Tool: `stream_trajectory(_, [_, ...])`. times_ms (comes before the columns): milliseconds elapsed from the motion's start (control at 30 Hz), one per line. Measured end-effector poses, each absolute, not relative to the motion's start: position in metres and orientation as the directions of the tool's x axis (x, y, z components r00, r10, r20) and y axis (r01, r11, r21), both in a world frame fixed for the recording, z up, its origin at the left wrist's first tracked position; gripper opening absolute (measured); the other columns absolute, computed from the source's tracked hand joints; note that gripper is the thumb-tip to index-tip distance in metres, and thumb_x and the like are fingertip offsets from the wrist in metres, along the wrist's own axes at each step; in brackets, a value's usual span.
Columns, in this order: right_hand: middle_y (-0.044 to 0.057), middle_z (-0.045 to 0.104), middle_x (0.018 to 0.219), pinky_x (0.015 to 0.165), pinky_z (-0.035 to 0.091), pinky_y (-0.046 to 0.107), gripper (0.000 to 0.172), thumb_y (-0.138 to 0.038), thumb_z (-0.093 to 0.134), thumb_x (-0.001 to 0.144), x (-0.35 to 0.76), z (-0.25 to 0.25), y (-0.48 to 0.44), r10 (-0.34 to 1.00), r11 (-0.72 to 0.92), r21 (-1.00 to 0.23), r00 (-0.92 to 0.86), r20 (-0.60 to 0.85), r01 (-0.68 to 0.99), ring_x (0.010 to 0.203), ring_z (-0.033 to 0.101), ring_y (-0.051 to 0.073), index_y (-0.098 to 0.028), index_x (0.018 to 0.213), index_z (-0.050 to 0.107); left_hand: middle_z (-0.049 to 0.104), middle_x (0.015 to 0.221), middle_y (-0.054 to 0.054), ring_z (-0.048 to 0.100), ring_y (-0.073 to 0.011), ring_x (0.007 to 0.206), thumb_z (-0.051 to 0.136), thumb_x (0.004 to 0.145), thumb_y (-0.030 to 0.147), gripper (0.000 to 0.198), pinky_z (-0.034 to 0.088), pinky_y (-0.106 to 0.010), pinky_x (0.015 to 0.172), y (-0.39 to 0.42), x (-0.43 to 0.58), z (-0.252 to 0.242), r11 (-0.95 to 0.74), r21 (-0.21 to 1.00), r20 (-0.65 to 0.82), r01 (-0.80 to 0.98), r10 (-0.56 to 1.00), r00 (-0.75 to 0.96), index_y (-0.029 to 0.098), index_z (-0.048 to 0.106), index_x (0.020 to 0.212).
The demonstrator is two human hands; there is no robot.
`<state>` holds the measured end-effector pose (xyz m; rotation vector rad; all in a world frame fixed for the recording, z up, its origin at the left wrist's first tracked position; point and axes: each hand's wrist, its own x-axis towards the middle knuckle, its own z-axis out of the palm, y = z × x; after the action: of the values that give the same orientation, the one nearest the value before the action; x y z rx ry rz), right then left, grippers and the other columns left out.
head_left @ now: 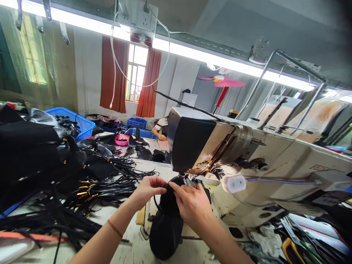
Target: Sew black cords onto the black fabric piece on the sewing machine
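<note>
A black fabric piece (166,227) hangs over the post of an industrial sewing machine (247,154), right under its head. My left hand (147,190) pinches the upper left edge of the black piece with closed fingers. My right hand (191,203) grips the top of the same piece from the right, with its fingers pressed together just below the needle area. A thin red band (114,228) circles my left wrist. The needle itself is hidden behind my fingers.
Bundles of black straps with gold ends (93,190) lie to the left on the table. A blue basket (78,123) and black bags (30,146) sit further left. Another person (161,130) works at a far table. A white lamp head (233,183) juts from the machine.
</note>
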<state>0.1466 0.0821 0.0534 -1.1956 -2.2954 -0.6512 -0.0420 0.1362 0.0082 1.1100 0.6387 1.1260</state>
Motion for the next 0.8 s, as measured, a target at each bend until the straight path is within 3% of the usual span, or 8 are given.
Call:
stream_trajectory(200, [-0.002,0.066,0.064,0.064,0.02,0.034,0.031,-0.011,0.05,0.089,0.147,0.051,0.082,0.578,0.536,0.15,-0.49,0.653,0.831,0.055,0.057,0.016,-0.023,0.113,0.064,0.069,0.078,0.0,0.059,-0.0145,0.077,0.083,0.064,0.029,0.037,0.043,-0.027,0.075,0.136,-0.04,0.015,-0.066,0.955,0.168,-0.29,0.925,0.342,0.017,0.069,0.096])
stream_trajectory(367, [-0.001,0.064,0.065,0.063,0.024,0.033,0.026,-0.013,0.048,0.093,0.15,0.051,0.08,0.515,0.579,0.11,-0.467,0.718,0.808,0.056,0.056,0.016,-0.02,0.11,0.066,0.072,0.088,-0.004,0.061,-0.018,0.087,0.082,0.063,0.029,0.032,0.044,-0.029,0.082,0.135,-0.041,0.017,-0.072,0.965,0.165,-0.254,0.916,0.365,0.016,0.074,0.092])
stream_trajectory(467, [0.003,0.064,0.073,0.064,0.034,0.03,0.02,-0.014,0.049,0.093,0.156,0.052,0.078,0.488,0.663,-0.065,-0.365,0.792,0.746,0.065,0.058,0.016,-0.018,0.103,0.067,0.073,0.09,-0.006,0.063,-0.019,0.086,0.084,0.058,0.029,0.041,0.044,-0.03,0.08,0.137,-0.042,0.018,-0.035,0.969,0.134,-0.245,0.907,0.4,0.015,0.074,0.095])
stream_trajectory(600, [0.004,0.064,0.077,0.065,0.044,0.025,0.013,-0.016,0.053,0.093,0.172,0.05,0.077,0.528,0.725,-0.378,-0.113,0.842,0.575,0.071,0.059,0.014,-0.017,0.091,0.066,0.07,0.075,-0.004,0.059,-0.0153,0.072,0.087,0.057,0.033,0.032,0.043,-0.028,0.073,0.148,-0.041,0.018,-0.03,0.976,0.116,-0.215,0.909,0.4,0.013,0.073,0.078])
stream_trajectory(800, [0.003,0.067,0.064,0.057,0.051,0.025,0.027,-0.036,0.057,0.092,0.193,0.04,0.087,0.737,0.592,-0.681,0.051,0.674,0.431,0.061,0.063,0.016,-0.017,0.077,0.069,0.069,0.086,-0.003,0.058,-0.0149,0.084,0.08,0.061,0.057,0.045,0.044,-0.027,0.079,0.163,-0.043,0.029,-0.039,0.96,0.124,-0.276,0.947,0.297,0.019,0.073,0.084])
